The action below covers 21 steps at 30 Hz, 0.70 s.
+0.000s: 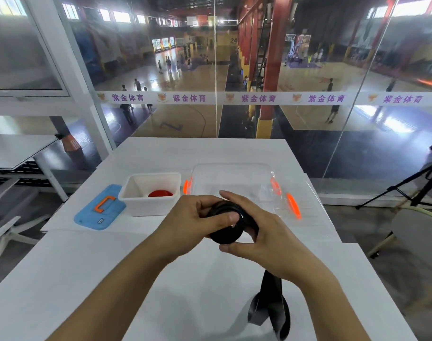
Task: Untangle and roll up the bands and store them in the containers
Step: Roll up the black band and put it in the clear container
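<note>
Nearest us, the loose tail (pixel 271 308) of the black band (pixel 226 223) is hanging below the roll, so winding is partly done, we are judging. Our left hand (pixel 192 221) and right hand (pixel 256 238) are both pinching the roll above the table (pixel 62 279). Beyond the roll, the white container (pixel 149 193) is holding one red roll (pixel 160 193); the clear container (pixel 231 180) is looking empty.

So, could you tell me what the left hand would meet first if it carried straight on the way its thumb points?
The left hand already grips the black band roll; beyond it, probably the right hand.
</note>
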Tool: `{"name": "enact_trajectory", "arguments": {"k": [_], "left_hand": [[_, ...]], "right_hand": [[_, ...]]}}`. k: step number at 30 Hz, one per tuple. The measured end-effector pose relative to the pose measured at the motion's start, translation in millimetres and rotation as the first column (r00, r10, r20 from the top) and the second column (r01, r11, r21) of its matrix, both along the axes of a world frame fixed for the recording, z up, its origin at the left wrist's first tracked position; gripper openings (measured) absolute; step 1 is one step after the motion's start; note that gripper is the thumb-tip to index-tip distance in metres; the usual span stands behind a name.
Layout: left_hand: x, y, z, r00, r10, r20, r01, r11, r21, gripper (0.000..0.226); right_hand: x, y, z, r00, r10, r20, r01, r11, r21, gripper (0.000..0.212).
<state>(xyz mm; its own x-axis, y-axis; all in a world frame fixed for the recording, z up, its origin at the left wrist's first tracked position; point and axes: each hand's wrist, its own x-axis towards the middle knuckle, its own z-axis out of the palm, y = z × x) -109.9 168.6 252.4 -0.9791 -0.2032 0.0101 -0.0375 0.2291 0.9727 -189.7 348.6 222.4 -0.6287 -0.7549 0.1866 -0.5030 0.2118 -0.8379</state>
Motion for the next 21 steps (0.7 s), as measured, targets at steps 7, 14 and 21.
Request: {"name": "enact_trajectory", "arguments": {"k": [7,14,21], "left_hand": [[-2.7,17.0,-2.5,0.97,0.181,-0.164,-0.172,0.983,0.065,0.016],[-15.7,36.3,-7.5,0.833,0.489,-0.26,-0.433,0.867,0.245,0.007],[-16.9,49.9,-18.1,0.896,0.438,-0.074,-0.411,0.881,0.233,0.031]], "right_hand": [[2.8,-0.4,-3.6,0.997,-0.077,0.026,0.078,0.997,-0.022,0.094],[23.4,-27.8,-27.2,0.963,-0.268,0.012,0.264,0.939,-0.22,0.102],[26.9,-34.1,-34.7,0.929,-0.367,0.044,0.365,0.891,-0.269,0.093]]}}
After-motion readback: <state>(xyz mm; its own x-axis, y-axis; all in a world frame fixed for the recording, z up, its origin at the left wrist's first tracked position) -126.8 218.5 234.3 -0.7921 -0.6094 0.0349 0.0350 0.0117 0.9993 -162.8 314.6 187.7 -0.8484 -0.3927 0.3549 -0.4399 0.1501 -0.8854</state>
